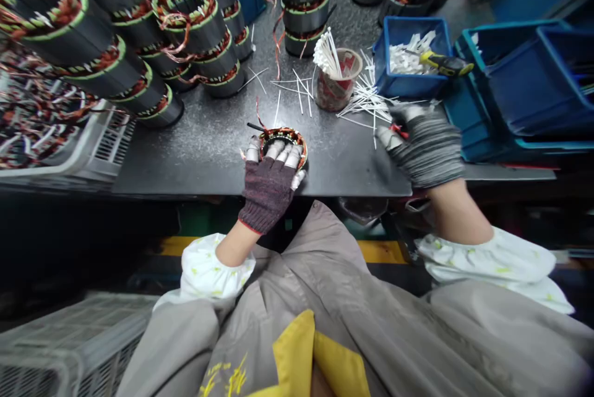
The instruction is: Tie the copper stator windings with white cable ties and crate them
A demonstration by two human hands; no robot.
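Note:
A wound motor stator point(284, 139) with copper coils stands near the front edge of the dark workbench point(199, 143). My left hand point(271, 177), in a dark fingerless glove with taped fingertips, lies over the stator's near rim with fingers curled onto it. My right hand point(424, 143), in a grey striped glove, is closed around a small red-handled tool point(399, 131) beside a scatter of white cable ties point(369, 99). Most of the tool is hidden inside the fist.
Stacks of finished stators point(139, 32) fill the back left and rear of the bench. A paper cup point(338, 78) holds white ties. Blue bins point(411, 54) stand at right, one with a yellow-handled tool point(445, 63). A grey crate point(69, 143) sits at left.

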